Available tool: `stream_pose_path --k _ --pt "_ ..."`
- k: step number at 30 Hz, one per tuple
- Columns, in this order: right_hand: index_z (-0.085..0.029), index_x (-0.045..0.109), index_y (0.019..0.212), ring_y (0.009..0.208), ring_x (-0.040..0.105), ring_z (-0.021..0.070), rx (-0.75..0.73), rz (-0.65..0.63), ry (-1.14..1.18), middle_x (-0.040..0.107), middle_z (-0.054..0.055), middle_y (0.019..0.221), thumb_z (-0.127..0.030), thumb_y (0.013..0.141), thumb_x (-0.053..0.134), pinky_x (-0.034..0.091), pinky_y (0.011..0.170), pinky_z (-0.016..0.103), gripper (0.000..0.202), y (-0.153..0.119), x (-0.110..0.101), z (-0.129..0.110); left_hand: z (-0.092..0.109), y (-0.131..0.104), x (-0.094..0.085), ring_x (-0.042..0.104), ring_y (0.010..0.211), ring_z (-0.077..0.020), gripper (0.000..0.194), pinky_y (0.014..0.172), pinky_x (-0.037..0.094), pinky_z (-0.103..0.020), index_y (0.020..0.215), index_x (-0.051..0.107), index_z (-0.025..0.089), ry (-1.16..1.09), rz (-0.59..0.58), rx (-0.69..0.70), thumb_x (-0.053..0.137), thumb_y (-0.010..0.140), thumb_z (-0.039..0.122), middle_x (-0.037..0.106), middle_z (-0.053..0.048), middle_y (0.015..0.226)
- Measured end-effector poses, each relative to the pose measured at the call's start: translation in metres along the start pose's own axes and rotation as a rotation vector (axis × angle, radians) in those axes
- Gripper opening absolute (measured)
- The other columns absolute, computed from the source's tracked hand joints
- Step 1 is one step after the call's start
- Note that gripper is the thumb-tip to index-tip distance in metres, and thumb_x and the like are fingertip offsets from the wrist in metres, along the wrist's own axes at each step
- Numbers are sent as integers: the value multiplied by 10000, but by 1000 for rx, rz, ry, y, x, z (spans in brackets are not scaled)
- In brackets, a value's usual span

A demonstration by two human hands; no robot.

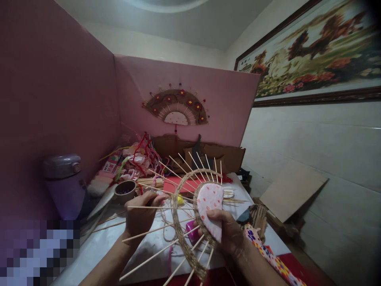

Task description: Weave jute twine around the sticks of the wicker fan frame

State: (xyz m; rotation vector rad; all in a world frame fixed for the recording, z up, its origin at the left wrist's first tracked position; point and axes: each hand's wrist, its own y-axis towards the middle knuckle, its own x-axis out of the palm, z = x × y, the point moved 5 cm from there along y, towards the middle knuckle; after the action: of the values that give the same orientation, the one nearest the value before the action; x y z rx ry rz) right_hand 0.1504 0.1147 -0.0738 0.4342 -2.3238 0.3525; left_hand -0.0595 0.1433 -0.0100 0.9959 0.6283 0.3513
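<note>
My right hand [228, 230] grips a half-made fan, its thumb lying on the half-round panel of pale spotted cloth [210, 200]. Thin wooden sticks [153, 229] spread outward from the panel. Two bands of braided twine cross them: one hugs the panel's edge, and a wider arc [177, 222] runs further out. On the fan's left side, my left hand [141, 212] is closed, its fingertips pinched near the outer arc among the sticks. What those fingers hold cannot be made out. Loose twine [166, 226] loops below, near a magenta object [193, 230] partly hidden behind the fan.
A finished fan [178, 104] hangs on the pink board. A round bowl [125, 191], a pile of ribbons and cloth [139, 159], a red sheet [181, 184] and bundled sticks lie behind my hands. A purple flask [64, 186] stands left; cardboard [293, 192] leans right.
</note>
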Motion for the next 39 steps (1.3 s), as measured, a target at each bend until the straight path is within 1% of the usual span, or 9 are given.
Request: stream_pose_path --k 5,10,17,24,27,30,33,35,39 --pt "-18 673 692 512 653 179 -23 12 -8 689 162 619 -160 630 565 519 493 224 190 -1 2 -7 -10 1 -6 476 429 -107 260 481 325 -233 524 583 201 110 30 33 657 707 371 570 27 442" --pt "-3 666 725 479 642 177 -66 49 -26 684 169 599 -135 620 567 517 472 223 195 0 -3 -15 -7 10 -17 430 416 -102 319 489 314 -245 473 542 192 185 24 167 620 739 350 502 27 422" --pt "2 664 783 451 638 190 -88 76 -92 688 175 612 -133 617 563 491 401 214 236 -1 -8 -22 -8 23 -27 566 579 -140 136 611 397 -241 646 646 200 133 -78 248 626 742 293 643 -5 583" --pt "-36 672 772 508 650 183 -131 115 -92 695 140 617 -103 623 561 528 472 237 199 -3 -11 -28 -4 30 -27 606 680 -156 101 698 447 -242 724 687 234 42 -156 216 608 757 289 678 -20 673" --pt "-63 678 745 491 643 169 -136 139 -91 700 113 620 -94 617 567 522 448 223 172 -4 -11 -28 -3 32 -26 607 658 -160 77 689 452 -246 706 704 248 -32 -143 153 643 726 291 668 -9 624" --pt "-74 685 738 482 643 177 -120 152 -109 699 96 609 -90 602 580 529 437 234 173 -6 -13 -28 -10 33 -25 615 697 -175 53 694 457 -252 661 713 242 -237 -161 -47 686 676 285 679 -16 630" --pt "-63 693 738 464 638 180 -66 143 -153 699 111 613 -105 605 585 529 424 237 176 -7 -15 -26 -18 31 -22 624 698 -182 74 661 471 -256 670 716 215 -395 -214 -235 703 649 285 693 -30 661" --pt "-57 698 733 458 636 181 -44 123 -173 698 125 614 -122 603 588 531 427 238 182 -9 -16 -24 -21 30 -21 631 645 -181 104 604 482 -263 690 712 190 -444 -258 -304 683 668 287 694 -38 650" --pt "-59 707 690 424 621 186 -11 113 -202 680 131 551 -155 603 590 499 374 216 175 -13 -16 -20 -27 28 -16 615 550 -169 135 522 477 -270 606 691 147 -567 -353 -439 700 635 278 672 -48 586"
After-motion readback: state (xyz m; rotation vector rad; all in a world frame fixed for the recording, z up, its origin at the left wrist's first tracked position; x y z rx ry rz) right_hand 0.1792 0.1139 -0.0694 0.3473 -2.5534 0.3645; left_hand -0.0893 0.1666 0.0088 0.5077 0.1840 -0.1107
